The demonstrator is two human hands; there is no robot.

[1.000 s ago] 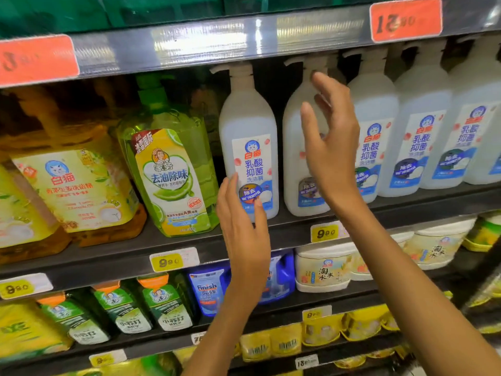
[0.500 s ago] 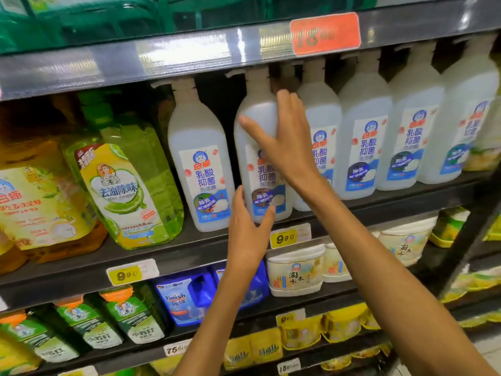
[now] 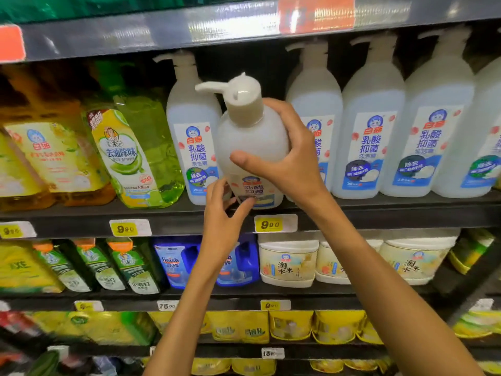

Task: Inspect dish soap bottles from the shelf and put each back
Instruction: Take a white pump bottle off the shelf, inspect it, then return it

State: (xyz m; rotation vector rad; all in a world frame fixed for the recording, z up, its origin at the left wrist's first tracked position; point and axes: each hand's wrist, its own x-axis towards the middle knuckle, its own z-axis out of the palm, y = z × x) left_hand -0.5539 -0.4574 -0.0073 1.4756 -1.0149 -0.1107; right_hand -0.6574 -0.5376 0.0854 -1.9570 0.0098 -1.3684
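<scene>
White pump bottle tipped off the shelf, top leaning toward the camera

Right hand grasps the bottle at its shoulder; left hand, fingers loose and released, reaches under its base at the shelf edge, nearer to support it

A: The right hand covers the shoulder of the tilted pump bottle, and its base cannot be seen behind the left hand.

B: Just behind the right hand's knuckles, another white bottle shows only half its label.

A: Above that hand, the orange price tag is smeared; its digits cannot be read.

B: Far right of the right hand, the last bottle is cut by the picture's edge. Below the left wrist, the blue jug is partly hidden by the forearm.

A: Both forearms run out of the bottom edge.
</scene>
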